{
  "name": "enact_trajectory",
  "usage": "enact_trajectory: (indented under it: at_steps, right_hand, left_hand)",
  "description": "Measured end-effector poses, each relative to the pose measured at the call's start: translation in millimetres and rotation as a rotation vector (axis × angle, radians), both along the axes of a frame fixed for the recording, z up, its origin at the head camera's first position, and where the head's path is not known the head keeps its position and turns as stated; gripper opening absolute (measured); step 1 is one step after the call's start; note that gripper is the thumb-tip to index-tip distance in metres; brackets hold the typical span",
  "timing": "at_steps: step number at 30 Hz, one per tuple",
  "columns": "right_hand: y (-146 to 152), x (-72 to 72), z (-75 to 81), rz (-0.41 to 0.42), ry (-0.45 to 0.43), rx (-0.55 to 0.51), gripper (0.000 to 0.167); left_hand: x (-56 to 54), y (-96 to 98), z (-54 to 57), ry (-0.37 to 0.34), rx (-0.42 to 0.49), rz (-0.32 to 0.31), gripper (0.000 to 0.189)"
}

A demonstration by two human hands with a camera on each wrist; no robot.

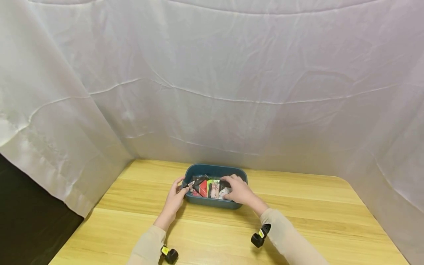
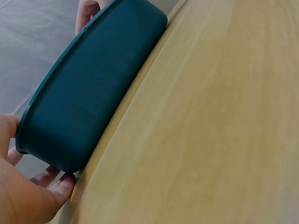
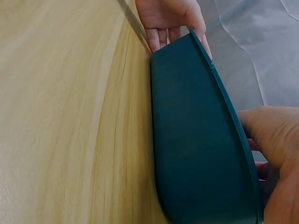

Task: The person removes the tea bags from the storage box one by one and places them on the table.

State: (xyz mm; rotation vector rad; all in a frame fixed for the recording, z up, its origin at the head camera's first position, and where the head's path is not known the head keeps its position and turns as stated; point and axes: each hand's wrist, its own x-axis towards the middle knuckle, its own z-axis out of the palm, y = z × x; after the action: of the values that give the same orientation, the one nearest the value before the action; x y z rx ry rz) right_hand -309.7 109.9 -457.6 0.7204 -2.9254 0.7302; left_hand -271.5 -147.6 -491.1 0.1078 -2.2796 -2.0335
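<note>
A dark teal plastic bin (image 1: 212, 202) stands on the wooden table, with small flat packets lying in it. Among them are a red packet (image 1: 203, 188) and a pale pink printed one (image 1: 215, 190). My left hand (image 1: 173, 200) holds the bin's left end, thumb at the rim and fingers against the outside of the wall. Over the right part of the bin, my right hand (image 1: 240, 190) reaches in with bent fingers and thumb spread about a whitish packet (image 1: 224, 192). The bin wall hides its fingertips in the right wrist view, so a grip cannot be made out.
The light wooden table (image 1: 298, 206) extends to both sides and in front of the bin. Pale grey cloth (image 1: 232, 92) hangs behind and at the sides, close to the table's back edge. A dark area (image 1: 29, 206) lies beyond the left edge.
</note>
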Motion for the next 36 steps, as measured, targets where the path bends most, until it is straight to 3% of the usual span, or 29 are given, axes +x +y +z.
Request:
enact_trajectory:
  at_steps: [3, 7, 13, 19, 24, 29, 36]
  right_hand:
    - [0, -0.3, -1.7, -0.009, 0.018, 0.018, 0.061]
    - [0, -0.5, -2.6, -0.015, 0.044, 0.049, 0.057]
    - [0, -0.8, -4.6, -0.011, 0.03, 0.087, 0.053]
    - [0, -2.1, -4.7, 0.001, -0.014, 0.077, 0.052]
    - [0, -3.5, -5.7, -0.007, -0.023, 0.078, 0.051]
    - [0, -2.7, -5.4, -0.003, -0.022, 0.082, 0.05]
    - [-2, -3.4, -4.4, 0.027, -0.022, 0.091, 0.049]
  left_hand:
    - [-5.9, -0.3, -8.9, 0.01, -0.036, 0.019, 0.054]
    - [-9.2, -0.2, -7.9, 0.07, -0.141, 0.041, 0.051]
    - [-12.5, -3.1, 1.0, 0.168, -0.487, 0.051, 0.056]
    - [-18.4, -7.2, 11.3, 0.142, -0.824, 0.021, 0.065]
    - [-26.3, -8.8, 18.4, 0.113, -1.025, 0.001, 0.064]
    - [-33.6, -11.9, 21.1, 0.11, -1.138, 0.001, 0.057]
    - [-32.8, -12.0, 23.3, 0.079, -1.188, -0.043, 0.06]
